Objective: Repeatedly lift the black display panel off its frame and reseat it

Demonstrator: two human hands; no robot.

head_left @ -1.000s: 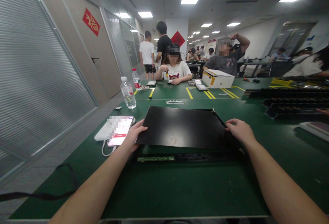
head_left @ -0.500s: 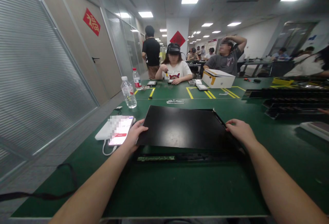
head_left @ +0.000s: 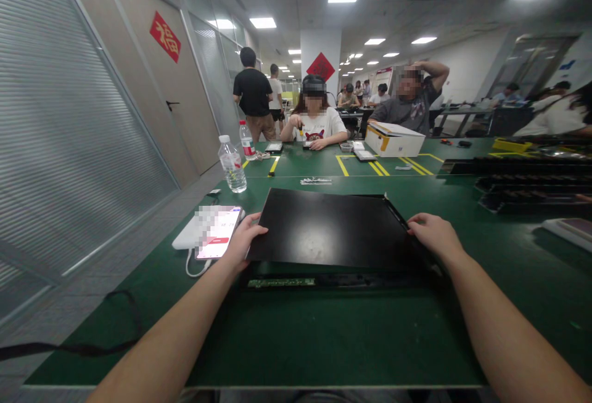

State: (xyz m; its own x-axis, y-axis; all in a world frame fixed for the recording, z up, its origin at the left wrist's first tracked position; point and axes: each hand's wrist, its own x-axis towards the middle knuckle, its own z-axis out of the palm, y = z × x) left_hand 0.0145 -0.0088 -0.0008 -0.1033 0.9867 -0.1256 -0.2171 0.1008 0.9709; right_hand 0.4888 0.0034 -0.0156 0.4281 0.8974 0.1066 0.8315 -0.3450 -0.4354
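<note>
In the head view, a flat black panel, glossy like a display screen, lies slightly tilted in front of me. My left hand is closed around its left edge, thumb on top and fingers partly hidden beneath. At the right edge, my right hand pinches the panel's side where a raised dark rim runs; its fingertips are partly hidden. Below the panel's near edge shows a black frame, with a narrow green circuit board along its left part.
On the green table, a phone and cabled white power bank lie left. Two bottles, one a clear water bottle, stand behind. Dark metal strips are stacked right. A co-worker sits opposite, near a white box.
My hands and the panel hold nearly the same place. In the background, the standing person in black has shifted left, and another person in white now shows beside them.
</note>
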